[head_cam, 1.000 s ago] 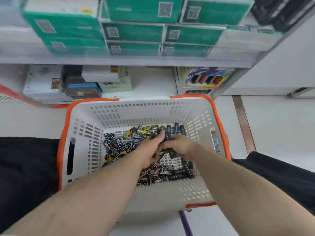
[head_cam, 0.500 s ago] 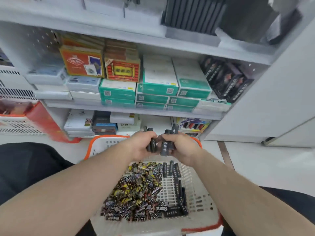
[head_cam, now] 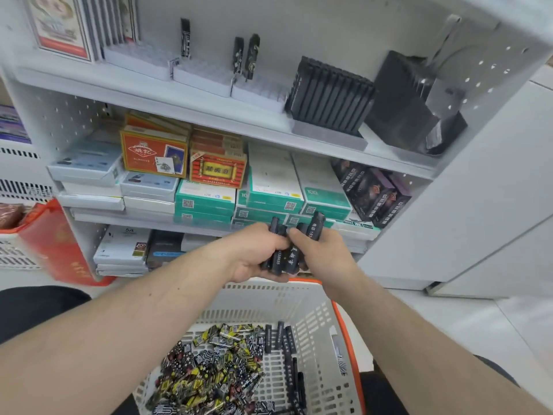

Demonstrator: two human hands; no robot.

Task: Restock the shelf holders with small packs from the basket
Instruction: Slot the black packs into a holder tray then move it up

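A bundle of black packs [head_cam: 282, 259] sits at mid-frame, gripped by the left hand [head_cam: 254, 256] from below, while the right hand [head_cam: 321, 250] pinches 1 pack at the bundle's top. Below them, the white basket [head_cam: 314, 313] holds more packs. White shelf holders [head_cam: 203, 76] line the upper shelf, mostly unfilled.

Basket [head_cam: 302, 298]: near end cut off by the bottom edge.
Black packs [head_cam: 282, 259]: partly covered by both hands; print only partly readable.
Top shelf [head_cam: 425, 94]: right-hand items blurred.
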